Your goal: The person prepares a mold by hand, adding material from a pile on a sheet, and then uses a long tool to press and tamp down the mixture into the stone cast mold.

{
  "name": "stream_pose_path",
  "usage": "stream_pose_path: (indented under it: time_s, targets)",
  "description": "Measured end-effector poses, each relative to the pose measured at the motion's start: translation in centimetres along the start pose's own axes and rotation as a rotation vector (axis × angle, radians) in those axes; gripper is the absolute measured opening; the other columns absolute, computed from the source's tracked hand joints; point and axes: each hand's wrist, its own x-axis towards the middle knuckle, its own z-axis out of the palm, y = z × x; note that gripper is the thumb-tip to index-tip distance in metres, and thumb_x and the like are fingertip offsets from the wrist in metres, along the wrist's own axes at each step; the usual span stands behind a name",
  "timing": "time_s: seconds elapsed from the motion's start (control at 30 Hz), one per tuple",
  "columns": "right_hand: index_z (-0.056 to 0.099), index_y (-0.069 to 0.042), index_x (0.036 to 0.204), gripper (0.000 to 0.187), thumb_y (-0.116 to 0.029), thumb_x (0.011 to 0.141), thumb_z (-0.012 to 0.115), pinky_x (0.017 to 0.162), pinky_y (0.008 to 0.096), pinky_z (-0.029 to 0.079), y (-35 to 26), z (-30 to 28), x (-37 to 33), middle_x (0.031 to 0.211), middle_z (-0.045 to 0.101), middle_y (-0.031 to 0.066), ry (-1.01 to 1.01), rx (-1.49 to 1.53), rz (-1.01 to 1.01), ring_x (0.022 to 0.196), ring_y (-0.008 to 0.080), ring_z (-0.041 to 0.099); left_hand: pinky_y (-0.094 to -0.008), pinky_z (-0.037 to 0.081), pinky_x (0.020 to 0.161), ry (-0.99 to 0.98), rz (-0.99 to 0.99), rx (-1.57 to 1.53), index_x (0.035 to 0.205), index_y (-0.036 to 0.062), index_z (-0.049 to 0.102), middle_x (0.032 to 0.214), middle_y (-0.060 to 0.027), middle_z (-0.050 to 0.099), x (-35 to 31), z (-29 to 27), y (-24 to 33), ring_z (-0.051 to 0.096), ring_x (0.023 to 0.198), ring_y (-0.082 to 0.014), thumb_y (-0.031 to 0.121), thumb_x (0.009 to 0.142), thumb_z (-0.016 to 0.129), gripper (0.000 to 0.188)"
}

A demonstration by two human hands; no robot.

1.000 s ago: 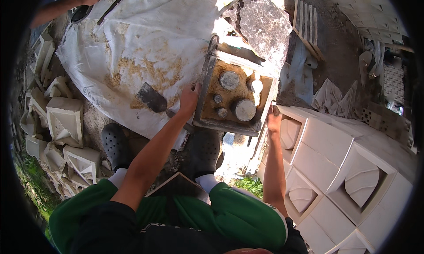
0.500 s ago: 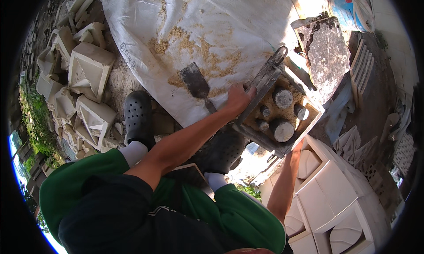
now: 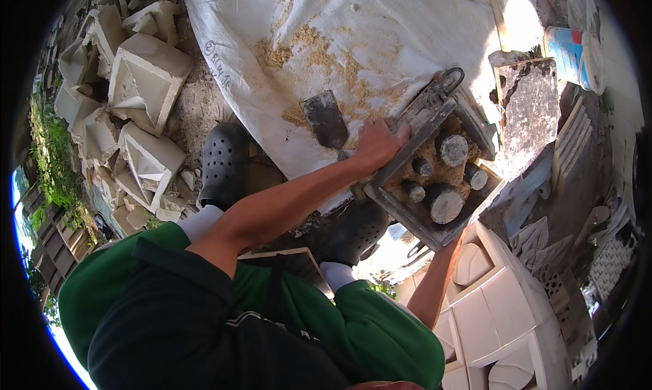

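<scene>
A dark rectangular box frame point(image 3: 409, 218) holds brownish sand point(image 3: 407, 164). Several grey, round-ended cylinders point(image 3: 446, 207) of differing widths stand up out of it. My left hand point(image 3: 379, 145) is closed over the frame's left side, fingers bent at the edge beside a dark bar with a metal loop handle point(image 3: 452, 82). From below, my right forearm point(image 3: 440, 278) reaches to the frame's lower right corner; the frame hides most of my right hand point(image 3: 460, 240), fingers included. Just left of my left hand, a flat dark trowel blade point(image 3: 325, 120) lies on a white sheet point(image 3: 272, 112).
Broken cream-coloured block pieces point(image 3: 146, 84) are heaped at the left. Pale moulded blocks point(image 3: 499, 305) are stacked at lower right. A worn board point(image 3: 530, 105) and a blue-and-white bucket point(image 3: 569, 56) stand at upper right. My feet in dark clogs point(image 3: 225, 162) flank the sheet's near edge.
The whole view has turned and shifted, so the surroundings sit differently in it. Both hands stay at the box frame, which shows at a slightly different tilt.
</scene>
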Motion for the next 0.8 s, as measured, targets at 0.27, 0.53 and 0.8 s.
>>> stream_pose_path:
  time_s: [0.27,0.53,0.8]
  targets:
    - [0.039,-0.001,0.141,0.053,-0.032,0.099,0.046,0.098,0.0392,0.048,1.6,7.4,0.2,0.133,0.052,0.0146,0.016,-0.146,0.034,0.117,0.0267,0.056,-0.0529,0.037,0.1,0.056,0.094,0.2,0.123,-0.0043,0.049,0.127,-0.0245,0.042,2.6,-6.3,-3.7,0.042,0.122,-0.0408,0.062,0.082,0.052,0.078]
    - [0.04,-0.001,0.14,0.052,-0.032,0.099,0.046,0.097,0.0387,0.049,1.7,10.1,0.4,0.132,0.053,0.0149,-0.01,-0.251,0.011,0.116,0.0266,0.056,-0.0511,0.036,0.101,0.042,0.073,0.087,0.123,-0.0018,0.049,0.125,-0.0246,0.043,1.4,-8.4,-2.8,0.041,0.122,-0.0423,0.062,0.085,0.05,0.074]
    - [0.04,0.0,0.139,0.052,-0.032,0.099,0.046,0.096,0.0383,0.05,1.6,11.6,0.4,0.13,0.054,0.0153,-0.068,-0.446,-0.047,0.115,0.0265,0.057,-0.0406,0.048,0.085,-0.024,0.173,0.076,0.11,-0.0033,0.063,0.101,-0.0208,0.066,2.4,-12.3,-3.0,0.063,0.094,-0.0318,0.042,0.09,0.053,0.05]
